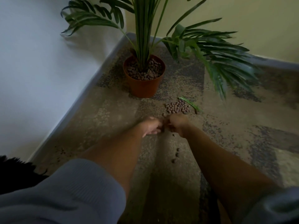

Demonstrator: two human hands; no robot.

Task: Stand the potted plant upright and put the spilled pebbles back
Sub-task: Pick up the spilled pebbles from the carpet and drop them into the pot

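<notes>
While potted plant [144, 75] stands upright at upper centre on carpet [226, 143], spilled pebbles [177, 107] remain piled right of centre, below pot; strays [175, 155] trail lower. Left hand [152, 127] cupped, right hand [175, 125] curled, touching mid-frame; contents blurred, cannot tell. Best sweep pile into cupped palm, carry low over pot rim

Head view, steeply down onto carpet [226, 126]

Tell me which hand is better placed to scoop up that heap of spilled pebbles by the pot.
Probably the right hand. It sits just short of the pebble heap, on the same side, while the left hand is further over. Both are blurred.
</notes>
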